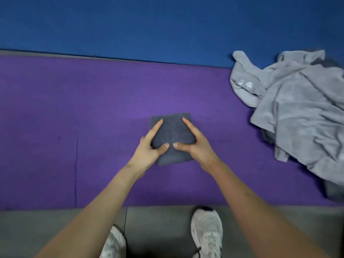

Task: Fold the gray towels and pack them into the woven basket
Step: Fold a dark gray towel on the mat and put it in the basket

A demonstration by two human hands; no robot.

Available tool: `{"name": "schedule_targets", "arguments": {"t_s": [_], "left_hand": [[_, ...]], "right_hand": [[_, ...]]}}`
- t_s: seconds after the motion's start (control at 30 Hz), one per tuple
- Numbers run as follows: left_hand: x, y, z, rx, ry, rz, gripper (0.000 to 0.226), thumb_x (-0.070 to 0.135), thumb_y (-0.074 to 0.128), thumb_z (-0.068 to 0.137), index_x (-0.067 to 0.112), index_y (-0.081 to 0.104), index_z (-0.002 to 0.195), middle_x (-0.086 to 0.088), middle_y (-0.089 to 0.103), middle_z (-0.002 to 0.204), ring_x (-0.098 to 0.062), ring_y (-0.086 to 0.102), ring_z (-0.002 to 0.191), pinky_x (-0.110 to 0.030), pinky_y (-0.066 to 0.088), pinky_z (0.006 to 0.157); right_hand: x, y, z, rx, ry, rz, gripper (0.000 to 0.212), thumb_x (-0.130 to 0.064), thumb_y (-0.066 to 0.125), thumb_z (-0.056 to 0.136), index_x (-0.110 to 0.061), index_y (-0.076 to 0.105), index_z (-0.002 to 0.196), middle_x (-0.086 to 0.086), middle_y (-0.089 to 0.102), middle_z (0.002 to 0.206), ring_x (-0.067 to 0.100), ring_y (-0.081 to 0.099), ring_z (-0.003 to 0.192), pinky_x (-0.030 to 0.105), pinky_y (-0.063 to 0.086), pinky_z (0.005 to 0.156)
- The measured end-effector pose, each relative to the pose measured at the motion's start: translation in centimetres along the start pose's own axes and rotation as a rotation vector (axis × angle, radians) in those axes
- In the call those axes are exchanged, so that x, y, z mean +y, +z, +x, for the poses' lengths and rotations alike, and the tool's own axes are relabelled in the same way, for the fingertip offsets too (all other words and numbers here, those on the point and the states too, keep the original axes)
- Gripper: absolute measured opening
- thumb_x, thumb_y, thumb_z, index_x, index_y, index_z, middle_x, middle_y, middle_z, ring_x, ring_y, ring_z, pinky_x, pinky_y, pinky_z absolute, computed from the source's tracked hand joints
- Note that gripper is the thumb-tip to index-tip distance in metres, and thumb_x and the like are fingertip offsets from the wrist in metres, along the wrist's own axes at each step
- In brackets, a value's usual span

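1. A folded dark gray towel [172, 131], a small square, lies flat on a purple mat [74, 108], directly under the fingertips of both hands.
2. The left hand [149, 146] presses on the towel's left side, index finger and thumb stretched straight; its other fingers are hidden.
3. The right hand [197, 146] mirrors it on the right side, and the two thumb tips nearly meet.
4. Neither hand visibly grips the cloth.
5. Well to the right of the right fingers sits a rumpled pile of light gray towels [297, 108].
6. Beyond the fingertips lies a blue mat [149, 25].
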State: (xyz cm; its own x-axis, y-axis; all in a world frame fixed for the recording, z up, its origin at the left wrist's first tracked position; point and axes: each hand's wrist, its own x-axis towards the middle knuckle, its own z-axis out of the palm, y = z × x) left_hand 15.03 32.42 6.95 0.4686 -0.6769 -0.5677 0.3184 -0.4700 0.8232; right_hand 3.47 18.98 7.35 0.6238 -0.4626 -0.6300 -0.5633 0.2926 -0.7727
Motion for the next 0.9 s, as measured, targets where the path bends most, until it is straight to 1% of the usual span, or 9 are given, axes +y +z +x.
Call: {"name": "schedule_targets", "arguments": {"t_s": [0.13, 0.27, 0.37, 0.47, 0.53, 0.6, 0.67, 0.77, 0.9], "left_hand": [[7.5, 2.8, -7.6, -0.028, -0.034, 0.021, 0.069, 0.034, 0.07, 0.075, 0.064, 0.036, 0.127, -0.002, 0.042, 0.135, -0.01, 0.049, 0.119, -0.029, 0.046, 0.097], [16.3, 6.5, -15.6, -0.06, -0.003, 0.072, 0.069, 0.034, 0.068, 0.075, 0.061, 0.035, 0.129, -0.001, 0.044, 0.134, -0.007, 0.048, 0.119, -0.028, 0.045, 0.098], [22.4, 9.3, -21.3, -0.127, -0.003, 0.087, 0.069, 0.029, 0.069, 0.078, 0.054, 0.035, 0.133, 0.0, 0.046, 0.132, 0.0, 0.051, 0.115, -0.032, 0.045, 0.101], [27.2, 12.0, -25.8, -0.195, -0.015, 0.171, 0.076, 0.046, 0.069, 0.07, 0.053, 0.032, 0.137, -0.003, 0.043, 0.134, -0.008, 0.048, 0.119, -0.037, 0.042, 0.105], [29.4, 13.3, -27.9, -0.238, 0.014, 0.212, 0.083, 0.056, 0.067, 0.063, 0.052, 0.031, 0.138, -0.005, 0.044, 0.133, -0.011, 0.049, 0.119, -0.038, 0.043, 0.104], [31.4, 14.5, -29.5, -0.277, 0.034, 0.255, 0.087, 0.059, 0.066, 0.061, 0.05, 0.03, 0.139, -0.008, 0.044, 0.134, -0.014, 0.05, 0.118, -0.038, 0.044, 0.102], [33.0, 15.8, -30.7, -0.302, 0.069, 0.286, 0.086, 0.059, 0.067, 0.061, 0.052, 0.03, 0.138, -0.009, 0.045, 0.134, -0.015, 0.051, 0.117, -0.038, 0.045, 0.101], [35.2, 17.7, -31.9, -0.31, 0.112, 0.319, 0.083, 0.057, 0.068, 0.06, 0.059, 0.031, 0.134, -0.005, 0.046, 0.132, -0.012, 0.053, 0.113, -0.036, 0.046, 0.099], [37.5, 20.5, -33.7, -0.309, 0.131, 0.343, 0.075, 0.045, 0.071, 0.068, 0.066, 0.031, 0.127, -0.001, 0.047, 0.131, -0.01, 0.052, 0.113, -0.034, 0.046, 0.099]], "right_hand": [[-5.8, -2.9, -9.3, 0.009, 0.02, 0.033, 0.08, -0.025, 0.084, 0.065, -0.055, 0.043, 0.126, -0.002, 0.042, 0.139, 0.009, 0.046, 0.124, 0.033, 0.043, 0.103], [-12.7, -6.6, -19.3, 0.036, 0.044, 0.037, 0.083, -0.036, 0.081, 0.056, -0.057, 0.042, 0.127, 0.0, 0.042, 0.138, 0.011, 0.046, 0.124, 0.034, 0.042, 0.104], [-17.3, -9.5, -27.2, 0.072, 0.061, 0.062, 0.08, -0.021, 0.082, 0.066, -0.053, 0.042, 0.129, 0.004, 0.041, 0.138, 0.012, 0.047, 0.122, 0.031, 0.044, 0.101], [-20.4, -11.9, -34.1, 0.126, 0.043, 0.107, 0.077, -0.007, 0.077, 0.074, -0.045, 0.042, 0.132, 0.001, 0.042, 0.137, 0.007, 0.048, 0.118, 0.019, 0.047, 0.089], [-22.2, -13.0, -37.8, 0.163, 0.01, 0.14, 0.075, -0.006, 0.076, 0.075, -0.045, 0.043, 0.129, -0.006, 0.045, 0.133, -0.002, 0.049, 0.114, 0.015, 0.047, 0.082], [-23.6, -14.1, -40.7, 0.194, -0.027, 0.189, 0.072, 0.0, 0.073, 0.076, -0.041, 0.044, 0.126, -0.017, 0.048, 0.125, -0.016, 0.052, 0.104, 0.01, 0.047, 0.077], [-24.4, -15.1, -42.8, 0.221, -0.047, 0.229, 0.071, 0.005, 0.072, 0.075, -0.035, 0.044, 0.127, -0.02, 0.049, 0.122, -0.023, 0.053, 0.095, 0.008, 0.046, 0.074], [-25.0, -16.9, -44.8, 0.279, -0.079, 0.246, 0.074, 0.006, 0.073, 0.072, -0.034, 0.045, 0.128, -0.015, 0.051, 0.122, -0.023, 0.053, 0.094, 0.007, 0.046, 0.074], [-25.1, -19.4, -47.0, 0.264, -0.13, 0.28, 0.073, 0.001, 0.075, 0.072, -0.042, 0.046, 0.125, -0.019, 0.05, 0.123, -0.011, 0.05, 0.106, 0.012, 0.047, 0.078]]}}
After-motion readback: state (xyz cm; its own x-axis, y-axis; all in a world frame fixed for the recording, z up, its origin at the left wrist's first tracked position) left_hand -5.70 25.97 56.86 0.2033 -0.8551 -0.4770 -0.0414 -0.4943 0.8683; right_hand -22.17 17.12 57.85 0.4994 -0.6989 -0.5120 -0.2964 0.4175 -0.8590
